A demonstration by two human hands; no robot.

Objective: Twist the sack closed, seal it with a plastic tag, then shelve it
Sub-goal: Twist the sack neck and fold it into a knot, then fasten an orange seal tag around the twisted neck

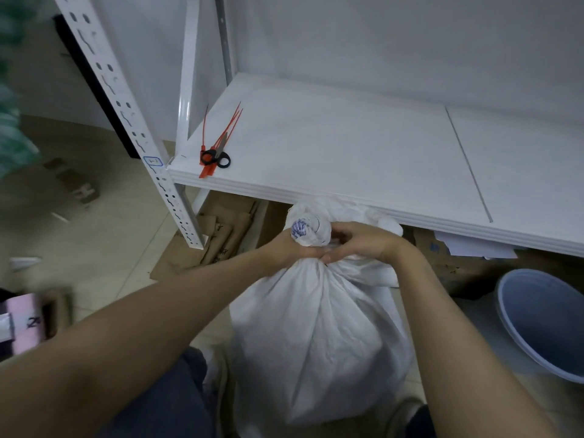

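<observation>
Both hands meet at the twisted neck of the white sack (319, 336), which stands on the floor just below the shelf (347, 147). Left hand (294, 248) and right hand (360, 240) each clench the gathered neck. Red plastic tags (221, 137) and scissors (218, 156) lie on the shelf's left corner.

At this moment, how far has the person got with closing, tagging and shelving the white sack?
Done: the sack neck is gathered and twisted into a bunch. In hand: left hand and right hand both grip that neck; whether a tag is on it cannot be seen. Left: red plastic tags lie with scissors on the white shelf, and the sack stands on the floor, unshelved.
</observation>
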